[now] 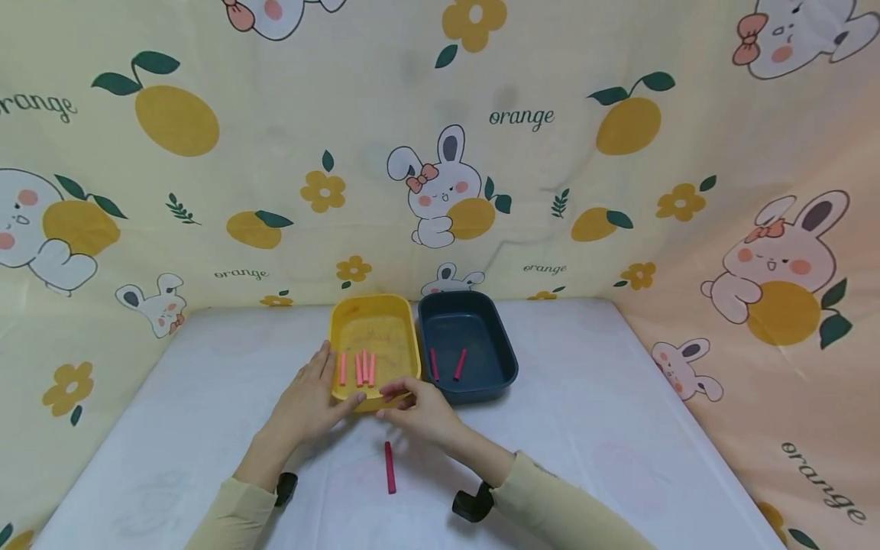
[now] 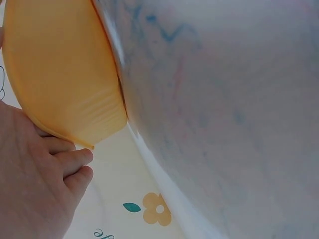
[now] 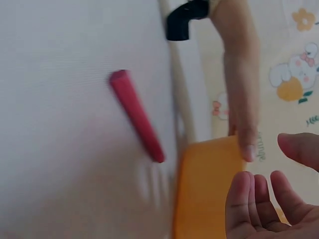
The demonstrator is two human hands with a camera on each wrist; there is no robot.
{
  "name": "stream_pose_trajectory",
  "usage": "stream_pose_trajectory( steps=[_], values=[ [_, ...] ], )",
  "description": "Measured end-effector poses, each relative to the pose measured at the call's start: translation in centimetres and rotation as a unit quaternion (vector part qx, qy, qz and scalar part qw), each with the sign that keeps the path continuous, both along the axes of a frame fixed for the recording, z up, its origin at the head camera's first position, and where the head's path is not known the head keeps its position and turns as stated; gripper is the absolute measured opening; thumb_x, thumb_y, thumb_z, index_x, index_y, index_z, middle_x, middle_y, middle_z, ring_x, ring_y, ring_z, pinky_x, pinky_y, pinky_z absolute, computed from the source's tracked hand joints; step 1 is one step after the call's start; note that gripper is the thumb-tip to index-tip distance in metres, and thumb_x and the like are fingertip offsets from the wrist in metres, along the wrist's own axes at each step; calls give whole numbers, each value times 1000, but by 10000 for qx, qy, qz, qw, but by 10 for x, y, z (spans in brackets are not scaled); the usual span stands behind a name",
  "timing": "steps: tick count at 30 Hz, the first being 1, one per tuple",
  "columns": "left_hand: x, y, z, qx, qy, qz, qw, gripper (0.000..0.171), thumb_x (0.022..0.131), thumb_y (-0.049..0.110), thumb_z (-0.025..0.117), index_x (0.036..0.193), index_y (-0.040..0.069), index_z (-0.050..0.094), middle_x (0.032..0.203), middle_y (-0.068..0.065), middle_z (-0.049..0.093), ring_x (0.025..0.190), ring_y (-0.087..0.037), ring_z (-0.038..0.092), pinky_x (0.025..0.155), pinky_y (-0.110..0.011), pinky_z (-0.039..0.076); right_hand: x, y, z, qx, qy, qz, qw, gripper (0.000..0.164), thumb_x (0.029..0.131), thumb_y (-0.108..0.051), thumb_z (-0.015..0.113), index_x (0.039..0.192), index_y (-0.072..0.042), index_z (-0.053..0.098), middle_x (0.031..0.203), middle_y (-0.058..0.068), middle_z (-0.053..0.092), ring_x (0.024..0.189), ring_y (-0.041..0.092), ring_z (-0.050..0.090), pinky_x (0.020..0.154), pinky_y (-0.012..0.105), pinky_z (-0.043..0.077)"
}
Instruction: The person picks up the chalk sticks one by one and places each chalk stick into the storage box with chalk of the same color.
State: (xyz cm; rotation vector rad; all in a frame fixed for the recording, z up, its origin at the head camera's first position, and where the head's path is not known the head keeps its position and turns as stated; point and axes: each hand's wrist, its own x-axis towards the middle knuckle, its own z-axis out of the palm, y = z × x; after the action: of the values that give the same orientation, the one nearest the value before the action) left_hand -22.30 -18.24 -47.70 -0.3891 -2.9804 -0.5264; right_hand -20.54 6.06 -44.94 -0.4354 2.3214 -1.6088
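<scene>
My left hand (image 1: 311, 399) lies along the left side of a yellow tray (image 1: 374, 300), fingers on the side rim and thumb at the front rim. Several pink sticks (image 1: 371, 370) lie in that tray. At its front right corner is my right hand (image 1: 425, 412); in the right wrist view its fingers are loosely bent with nothing between them. A dark red stick (image 1: 389, 467) lies on the white table in front of the trays, also seen in the right wrist view. Two more dark red sticks (image 1: 460, 365) are inside the navy blue tray (image 1: 474, 395).
The navy tray stands right beside the yellow one, near the back of the white table (image 1: 591, 458). A printed cloth (image 1: 357, 99) with rabbits and oranges rises behind and at both sides. Black wrist bands (image 1: 473, 504) sit on both wrists.
</scene>
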Motion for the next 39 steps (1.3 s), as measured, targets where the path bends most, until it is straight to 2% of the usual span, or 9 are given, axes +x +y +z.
stream_pose_trajectory(
  steps=[5, 12, 16, 26, 39],
  values=[
    [0, 1, 1, 35, -77, 50, 10000, 107, 97, 65, 60, 159, -14, 21, 170, -29, 12, 155, -47, 22, 124, -59, 27, 8, 8, -9, 177, -5, 311, 9994, 35, 91, -18, 81, 121, -4, 69, 116, 11, 71, 92, 14, 66, 76, 22, 55],
    [-1, 1, 1, -43, -156, 119, 9998, 112, 95, 73, 54, 160, -12, 20, 170, -28, 11, 155, -47, 22, 124, -59, 27, 13, 10, -16, 712, -62, 648, 9953, 41, 87, -15, 84, 123, -4, 66, 110, 6, 69, 83, 12, 63, 68, 21, 52],
    [-2, 1, 0, -39, -194, 138, 9997, 111, 95, 72, 55, 160, -11, 20, 171, -27, 10, 155, -46, 21, 125, -59, 25, 14, 9, -20, 1001, -12, 789, 9918, 44, 85, -14, 85, 123, -6, 65, 109, 4, 65, 78, 11, 60, 67, 22, 50],
    [-2, 1, -1, -79, -182, 171, 9997, 111, 95, 71, 55, 160, -11, 20, 171, -27, 10, 155, -47, 20, 125, -59, 24, 18, 2, -28, 1728, 454, 822, 9805, 45, 80, -20, 90, 116, -4, 68, 97, 0, 58, 80, 6, 53, 74, 22, 48],
    [-3, 0, -4, -68, -97, 133, 9998, 110, 95, 71, 56, 160, -12, 21, 171, -27, 12, 155, -46, 22, 125, -58, 25, 14, -3, -32, 2184, 800, 945, 9680, 34, 80, -21, 90, 106, -7, 73, 86, -7, 57, 79, 4, 51, 73, 21, 47]
  ],
)
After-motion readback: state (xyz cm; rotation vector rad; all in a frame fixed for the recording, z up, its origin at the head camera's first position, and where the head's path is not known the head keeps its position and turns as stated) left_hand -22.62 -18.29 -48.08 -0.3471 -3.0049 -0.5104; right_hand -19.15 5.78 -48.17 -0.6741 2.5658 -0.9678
